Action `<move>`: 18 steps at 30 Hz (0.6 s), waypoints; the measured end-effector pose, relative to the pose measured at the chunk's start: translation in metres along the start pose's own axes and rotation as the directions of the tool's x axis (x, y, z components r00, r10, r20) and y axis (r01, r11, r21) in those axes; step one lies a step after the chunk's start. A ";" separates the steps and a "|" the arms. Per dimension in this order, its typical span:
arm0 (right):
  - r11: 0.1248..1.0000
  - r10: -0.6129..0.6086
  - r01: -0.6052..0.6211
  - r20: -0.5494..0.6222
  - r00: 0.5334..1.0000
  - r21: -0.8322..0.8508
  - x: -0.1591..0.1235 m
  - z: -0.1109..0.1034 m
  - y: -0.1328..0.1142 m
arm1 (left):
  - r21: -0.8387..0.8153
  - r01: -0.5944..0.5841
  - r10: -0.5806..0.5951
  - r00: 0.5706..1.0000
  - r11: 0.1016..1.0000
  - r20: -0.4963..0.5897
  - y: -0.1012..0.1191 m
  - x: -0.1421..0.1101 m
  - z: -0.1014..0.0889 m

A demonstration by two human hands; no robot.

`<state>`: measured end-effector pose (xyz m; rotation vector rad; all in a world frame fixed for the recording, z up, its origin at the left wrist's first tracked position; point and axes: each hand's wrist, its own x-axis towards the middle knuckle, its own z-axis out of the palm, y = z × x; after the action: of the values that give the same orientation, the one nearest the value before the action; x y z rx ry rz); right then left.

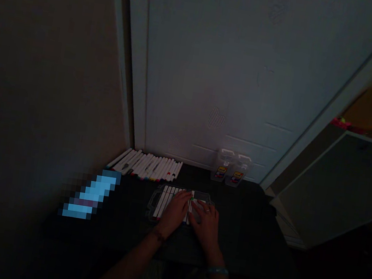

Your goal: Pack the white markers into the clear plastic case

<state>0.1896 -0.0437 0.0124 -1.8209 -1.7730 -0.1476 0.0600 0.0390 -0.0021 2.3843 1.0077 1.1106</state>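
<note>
A shallow clear plastic case [153, 202] lies on the dark table, with a row of white markers [163, 201] filling its left part. My left hand [175, 210] lies over the middle of that row, fingers stretched forward and tips near the far ends. Just right of it, a white marker with a green band [190, 210] lies lengthwise in the case. My right hand [206, 222] reaches over the case's right part, fingers spread, with thumb and index tips at this marker's right side. Its other fingers rest over the right part of the case. Dim light hides the exact finger contact.
Many loose white markers [154, 167] lie side by side at the back left of the table [244, 241]. Two clear plastic cases [222, 166] with colourful labels stand upright at the back, against a white door. A blurred bright rectangle [94, 193] lies at the left edge.
</note>
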 end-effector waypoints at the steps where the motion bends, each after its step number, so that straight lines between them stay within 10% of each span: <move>1: 1.000 0.001 -0.001 0.002 1.000 -0.003 0.000 0.000 0.000 | -0.002 -0.001 0.001 1.000 1.000 0.003 0.000 0.000 0.000; 18: 1.000 -0.009 0.010 0.013 1.000 -0.015 0.000 -0.002 0.000 | -0.020 0.014 -0.014 1.000 1.000 0.016 0.003 0.000 -0.002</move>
<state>0.1898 -0.0452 0.0142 -1.8283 -1.7939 -0.1543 0.0600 0.0367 0.0007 2.3627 1.0021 1.0906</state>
